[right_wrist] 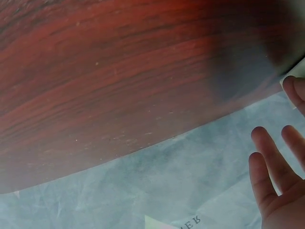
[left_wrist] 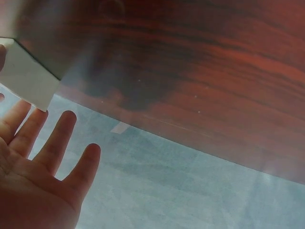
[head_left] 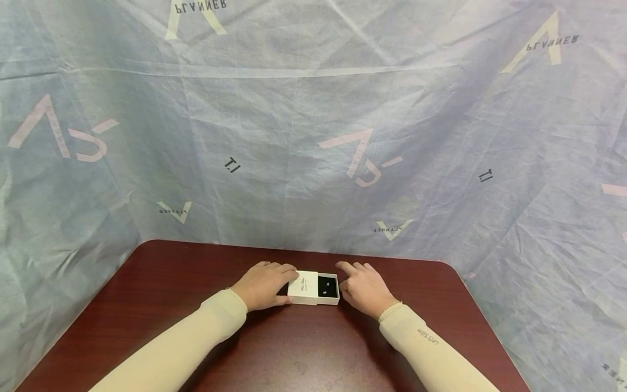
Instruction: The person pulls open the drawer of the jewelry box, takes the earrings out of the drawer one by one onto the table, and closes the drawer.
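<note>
A small white slide-out jewelry box [head_left: 303, 288] with dark lettering lies on the table. Its drawer [head_left: 335, 300] sticks out on the right side, showing a black insert [head_left: 321, 282] with two small star-shaped pieces, apparently earrings. My left hand [head_left: 263, 286] holds the outer sleeve at its left end, the thumb at the near edge and fingers at the far edge. In the left wrist view, the left hand's fingers [left_wrist: 57, 143] spread beyond the box's corner. My right hand [head_left: 366, 287] touches the drawer's right end with its fingertips; its other fingers [right_wrist: 269, 157] extend loosely, holding nothing.
The dark red wood-grain table [head_left: 294, 348] has rounded far corners. Grey printed fabric [head_left: 289, 136] hangs behind it and along both sides, close to the table's edges.
</note>
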Action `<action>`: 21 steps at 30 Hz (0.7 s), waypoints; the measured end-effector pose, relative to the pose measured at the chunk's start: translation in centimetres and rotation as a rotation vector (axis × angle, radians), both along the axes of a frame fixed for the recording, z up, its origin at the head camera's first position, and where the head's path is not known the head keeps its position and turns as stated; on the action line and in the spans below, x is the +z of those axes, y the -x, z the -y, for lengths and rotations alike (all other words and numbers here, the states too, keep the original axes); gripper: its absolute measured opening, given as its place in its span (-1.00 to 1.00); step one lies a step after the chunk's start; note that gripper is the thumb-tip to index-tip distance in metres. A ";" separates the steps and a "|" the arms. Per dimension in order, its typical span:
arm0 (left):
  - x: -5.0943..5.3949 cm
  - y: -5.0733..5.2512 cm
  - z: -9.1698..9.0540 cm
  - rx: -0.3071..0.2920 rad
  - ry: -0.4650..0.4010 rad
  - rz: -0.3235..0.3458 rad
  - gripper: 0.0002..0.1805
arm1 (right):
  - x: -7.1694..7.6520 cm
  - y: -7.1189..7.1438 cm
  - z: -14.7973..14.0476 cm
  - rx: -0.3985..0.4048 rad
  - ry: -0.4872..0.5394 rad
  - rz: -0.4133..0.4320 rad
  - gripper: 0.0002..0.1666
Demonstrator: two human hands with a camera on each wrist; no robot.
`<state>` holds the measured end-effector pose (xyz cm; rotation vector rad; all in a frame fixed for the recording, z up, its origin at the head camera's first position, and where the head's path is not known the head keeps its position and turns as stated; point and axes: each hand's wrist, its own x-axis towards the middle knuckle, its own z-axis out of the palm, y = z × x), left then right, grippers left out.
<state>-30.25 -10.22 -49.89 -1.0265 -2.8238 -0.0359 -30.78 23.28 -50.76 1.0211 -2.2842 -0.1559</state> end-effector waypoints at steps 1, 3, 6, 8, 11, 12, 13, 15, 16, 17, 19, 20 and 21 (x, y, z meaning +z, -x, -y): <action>0.0 0.0 0.0 -0.002 0.002 -0.002 -0.31 | 0.0 0.0 0.0 0.000 0.000 0.001 -0.62; 0.0 0.0 0.0 -0.005 0.002 -0.003 -0.31 | -0.1 0.0 0.0 0.000 0.001 0.000 -0.62; 0.1 0.0 0.0 -0.005 0.006 -0.002 -0.31 | -0.1 0.0 0.0 0.001 0.003 0.000 -0.60; 0.1 0.0 0.0 -0.004 0.006 -0.001 -0.31 | -0.1 0.1 0.0 0.001 0.003 0.000 -0.60; 0.1 0.0 -0.1 -0.003 0.005 0.002 -0.31 | -0.1 0.1 0.0 0.001 0.006 -0.003 -0.59; 0.1 0.0 -0.1 -0.002 0.005 0.003 -0.32 | -0.1 0.1 0.0 0.001 0.008 -0.004 -0.59; 0.1 0.0 0.0 -0.002 0.003 0.004 -0.32 | -0.1 0.1 -0.1 0.001 0.007 -0.006 -0.59; 0.1 0.0 0.0 -0.004 0.002 0.003 -0.32 | -0.1 0.1 -0.1 0.002 0.008 -0.009 -0.59; 0.1 0.0 0.0 -0.004 0.001 0.002 -0.32 | -0.1 0.1 -0.1 0.002 0.007 -0.010 -0.59; 0.1 0.0 0.0 -0.005 0.000 0.001 -0.32 | -0.1 0.1 -0.1 0.001 0.006 -0.011 -0.60; 0.1 0.0 0.0 -0.006 -0.002 0.000 -0.32 | -0.1 0.1 -0.1 -0.001 0.003 -0.009 -0.60; 0.1 -0.1 0.0 -0.006 -0.002 0.000 -0.32 | -0.1 0.1 -0.1 -0.002 0.001 -0.008 -0.61; 0.1 -0.1 0.0 -0.006 -0.002 0.001 -0.32 | 0.0 0.1 -0.1 -0.004 -0.001 -0.007 -0.61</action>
